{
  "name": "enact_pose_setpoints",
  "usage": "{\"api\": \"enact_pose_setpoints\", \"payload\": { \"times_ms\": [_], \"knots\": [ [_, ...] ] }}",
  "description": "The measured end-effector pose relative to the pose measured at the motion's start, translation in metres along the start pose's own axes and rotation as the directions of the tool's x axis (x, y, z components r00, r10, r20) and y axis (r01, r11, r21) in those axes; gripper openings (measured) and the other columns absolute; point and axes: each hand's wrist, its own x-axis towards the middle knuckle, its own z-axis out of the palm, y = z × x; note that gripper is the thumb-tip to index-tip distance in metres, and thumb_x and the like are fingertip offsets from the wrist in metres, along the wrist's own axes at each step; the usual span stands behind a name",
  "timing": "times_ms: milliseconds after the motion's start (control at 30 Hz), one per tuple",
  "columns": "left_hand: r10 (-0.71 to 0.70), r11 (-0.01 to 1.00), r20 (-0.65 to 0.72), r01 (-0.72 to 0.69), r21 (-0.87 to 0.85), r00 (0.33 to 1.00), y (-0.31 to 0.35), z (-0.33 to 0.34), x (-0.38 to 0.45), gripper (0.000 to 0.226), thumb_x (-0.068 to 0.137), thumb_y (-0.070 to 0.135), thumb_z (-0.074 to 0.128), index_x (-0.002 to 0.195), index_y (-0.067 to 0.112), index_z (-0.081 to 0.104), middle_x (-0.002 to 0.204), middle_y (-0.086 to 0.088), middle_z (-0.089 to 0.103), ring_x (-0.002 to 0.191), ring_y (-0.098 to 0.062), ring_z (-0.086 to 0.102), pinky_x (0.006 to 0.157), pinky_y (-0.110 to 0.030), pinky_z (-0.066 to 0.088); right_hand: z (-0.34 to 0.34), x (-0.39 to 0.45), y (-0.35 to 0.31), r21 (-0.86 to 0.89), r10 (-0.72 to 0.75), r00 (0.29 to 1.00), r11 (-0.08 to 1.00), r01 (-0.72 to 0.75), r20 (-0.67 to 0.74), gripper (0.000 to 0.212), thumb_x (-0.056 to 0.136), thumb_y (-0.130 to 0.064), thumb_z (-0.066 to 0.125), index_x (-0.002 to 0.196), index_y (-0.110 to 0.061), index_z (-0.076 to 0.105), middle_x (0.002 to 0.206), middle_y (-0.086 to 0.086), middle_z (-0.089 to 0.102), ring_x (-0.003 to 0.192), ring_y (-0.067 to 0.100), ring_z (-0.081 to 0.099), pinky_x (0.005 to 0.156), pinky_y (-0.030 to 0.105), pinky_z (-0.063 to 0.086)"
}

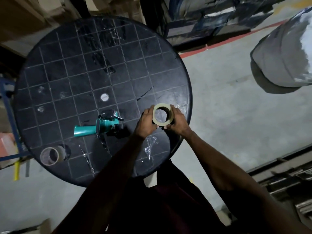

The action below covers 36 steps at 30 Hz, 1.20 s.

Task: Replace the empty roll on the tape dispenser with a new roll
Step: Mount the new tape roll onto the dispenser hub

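While hands (163, 122) grip, beige roll (162, 115) hollow.

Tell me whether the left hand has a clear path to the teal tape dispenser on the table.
Probably yes. The tape dispenser lies just left of the left hand with bare table between them. But both hands are holding the tape roll, so the left must let go first.

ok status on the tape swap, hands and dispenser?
Left hand and right hand both grip one tape roll above the table. Teal dispenser lies untouched. Second roll near edge. Nothing blocking.
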Motion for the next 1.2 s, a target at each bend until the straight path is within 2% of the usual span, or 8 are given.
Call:
{"api": "enact_pose_setpoints", "payload": {
  "times_ms": [200, 333, 500, 667, 833, 1033, 1133, 1200],
  "knots": [
    [0.036, 0.994, 0.025, -0.038, 0.098, 0.999, -0.012, -0.005, -0.031, 0.113, 0.066, 0.017, 0.088, 0.156, 0.017, 0.02, 0.141, -0.013, 0.044, 0.126, -0.033, 0.052, 0.107, -0.043, 0.046, 0.008, -0.025, -0.014, -0.026, -0.107, 0.994, 0.994, 0.107, -0.008, 0.104, 0.052, -0.03, 0.097, 0.141, -0.011, 0.046, 0.134, 0.009, 0.057, 0.123, 0.026, 0.053, 0.101, 0.023, 0.039],
    [0.034, 0.999, -0.04, -0.032, 0.036, 0.999, -0.037, -0.014, -0.074, 0.118, 0.062, 0.024, 0.09, 0.155, 0.029, 0.018, 0.145, -0.006, 0.038, 0.131, -0.031, 0.048, 0.108, -0.046, 0.046, 0.023, -0.049, -0.031, 0.002, -0.149, 0.989, 0.989, 0.149, 0.0, 0.106, 0.05, -0.024, 0.096, 0.142, -0.015, 0.046, 0.137, 0.005, 0.055, 0.124, 0.022, 0.055, 0.108, 0.034, 0.048],
    [0.01, 0.993, -0.152, -0.028, -0.114, 0.988, -0.064, -0.038, -0.137, 0.113, 0.06, 0.023, 0.093, 0.152, 0.034, 0.026, 0.143, 0.005, 0.04, 0.13, -0.021, 0.051, 0.109, -0.043, 0.046, 0.046, -0.079, -0.068, 0.016, -0.295, 0.954, 0.955, 0.295, 0.044, 0.103, 0.049, -0.026, 0.097, 0.139, -0.024, 0.047, 0.129, -0.002, 0.058, 0.117, 0.017, 0.056, 0.101, 0.032, 0.049],
    [-0.099, 0.976, -0.249, 0.045, -0.214, 0.963, -0.094, -0.057, -0.189, 0.119, 0.057, 0.028, 0.094, 0.155, 0.03, 0.026, 0.144, 0.0, 0.043, 0.119, -0.023, 0.058, 0.101, -0.037, 0.051, 0.078, -0.095, -0.104, -0.04, -0.389, 0.913, 0.917, 0.396, 0.12, 0.105, 0.05, -0.03, 0.098, 0.141, -0.015, 0.047, 0.134, 0.003, 0.054, 0.123, 0.023, 0.054, 0.106, 0.039, 0.047],
    [-0.148, 0.96, -0.315, 0.059, -0.274, 0.938, -0.119, -0.069, -0.22, 0.107, 0.062, 0.02, 0.093, 0.153, 0.018, 0.037, 0.14, -0.002, 0.043, 0.116, -0.023, 0.057, 0.1, -0.029, 0.048, 0.103, -0.1, -0.136, -0.068, -0.46, 0.87, 0.876, 0.477, 0.178, 0.104, 0.053, -0.03, 0.098, 0.143, -0.012, 0.048, 0.138, 0.003, 0.055, 0.123, 0.017, 0.054, 0.102, 0.038, 0.049],
    [-0.167, 0.96, -0.318, 0.081, -0.266, 0.933, -0.132, -0.091, -0.214, 0.117, 0.056, 0.036, 0.094, 0.155, 0.025, 0.031, 0.144, 0.0, 0.045, 0.118, -0.022, 0.057, 0.101, -0.039, 0.052, 0.112, -0.092, -0.163, -0.069, -0.443, 0.876, 0.884, 0.462, 0.188, 0.12, 0.052, -0.036, 0.099, 0.154, -0.017, 0.039, 0.148, 0.005, 0.052, 0.131, 0.021, 0.052, 0.104, 0.037, 0.049],
    [-0.164, 0.964, -0.289, 0.091, -0.252, 0.943, -0.133, -0.101, -0.196, 0.118, 0.055, 0.029, 0.095, 0.154, 0.027, 0.031, 0.15, 0.0, 0.043, 0.13, -0.021, 0.05, 0.11, -0.042, 0.046, 0.112, -0.086, -0.173, -0.035, -0.425, 0.888, 0.898, 0.438, 0.177, 0.12, 0.051, -0.032, 0.1, 0.153, -0.015, 0.04, 0.145, 0.008, 0.054, 0.129, 0.022, 0.053, 0.101, 0.031, 0.047],
    [-0.177, 0.965, -0.273, 0.112, -0.237, 0.946, -0.132, -0.108, -0.184, 0.119, 0.055, 0.026, 0.095, 0.155, 0.032, 0.028, 0.149, -0.002, 0.043, 0.131, -0.021, 0.049, 0.107, -0.044, 0.048, 0.111, -0.081, -0.176, 0.005, -0.417, 0.898, 0.907, 0.421, 0.143, 0.119, 0.046, -0.043, 0.098, 0.148, -0.013, 0.045, 0.14, 0.008, 0.058, 0.124, 0.022, 0.056, 0.097, 0.031, 0.049]
  ]
}}
